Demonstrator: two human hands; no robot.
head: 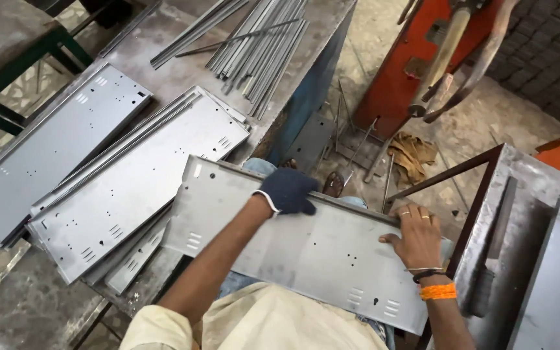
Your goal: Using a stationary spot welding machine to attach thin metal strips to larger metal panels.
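Note:
A grey sheet-metal panel (293,253) with punched holes and slots lies across my lap, tilted. My left hand (288,190), in a dark blue glove, grips its far folded edge near the middle. My bare right hand (417,234), with rings and an orange wristband, holds the same far edge toward the panel's right end. Both hands are closed on the panel's rim.
A stack of similar grey panels (131,188) and another panel (46,149) lie on the metal workbench (27,304) at left. Several thin metal strips (260,45) lie at its far end. An orange machine (435,58) stands ahead; a metal frame table (533,253) is at right.

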